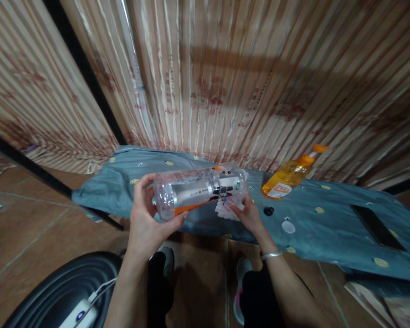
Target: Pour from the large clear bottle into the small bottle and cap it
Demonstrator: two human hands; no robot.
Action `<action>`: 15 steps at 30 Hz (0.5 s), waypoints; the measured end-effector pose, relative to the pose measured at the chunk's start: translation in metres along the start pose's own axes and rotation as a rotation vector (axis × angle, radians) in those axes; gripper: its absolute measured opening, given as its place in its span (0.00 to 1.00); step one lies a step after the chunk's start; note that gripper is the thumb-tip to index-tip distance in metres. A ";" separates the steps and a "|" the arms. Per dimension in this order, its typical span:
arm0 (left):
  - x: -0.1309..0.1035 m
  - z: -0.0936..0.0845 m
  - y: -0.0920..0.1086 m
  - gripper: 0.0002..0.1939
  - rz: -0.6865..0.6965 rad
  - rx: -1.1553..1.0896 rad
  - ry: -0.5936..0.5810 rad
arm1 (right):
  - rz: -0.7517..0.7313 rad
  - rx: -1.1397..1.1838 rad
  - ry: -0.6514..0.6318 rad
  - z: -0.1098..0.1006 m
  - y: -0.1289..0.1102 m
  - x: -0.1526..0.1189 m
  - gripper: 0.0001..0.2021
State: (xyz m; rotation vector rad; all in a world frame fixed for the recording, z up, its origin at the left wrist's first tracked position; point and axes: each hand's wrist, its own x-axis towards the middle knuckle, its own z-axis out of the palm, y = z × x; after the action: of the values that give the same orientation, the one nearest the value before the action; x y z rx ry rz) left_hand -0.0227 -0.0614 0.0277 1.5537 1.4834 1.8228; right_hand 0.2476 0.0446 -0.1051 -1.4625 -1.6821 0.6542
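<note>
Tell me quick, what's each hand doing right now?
Left hand: holding the clear bottle around one end.
Right hand: holding a crumpled whitish piece against the bottle's other end.

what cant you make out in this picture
In the head view:
Left hand: some fingertips hidden behind the clear bottle
Right hand: some fingers hidden by the white crumpled piece
Pump bottle label: wording too small and blurred
Black round object: lower part cut off by bottom edge
</note>
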 end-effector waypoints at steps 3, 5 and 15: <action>0.000 0.000 0.000 0.43 0.009 -0.005 0.013 | 0.000 0.009 -0.001 0.000 -0.001 0.000 0.25; 0.001 0.000 0.001 0.44 0.015 -0.010 0.014 | -0.007 0.007 0.000 0.000 -0.001 0.000 0.24; 0.000 -0.001 -0.002 0.44 0.029 -0.020 -0.010 | -0.025 -0.013 0.003 0.001 0.002 -0.001 0.24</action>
State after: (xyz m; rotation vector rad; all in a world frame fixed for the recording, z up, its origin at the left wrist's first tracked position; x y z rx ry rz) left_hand -0.0243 -0.0610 0.0264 1.5800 1.4417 1.8377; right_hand 0.2477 0.0440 -0.1073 -1.4492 -1.7023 0.6277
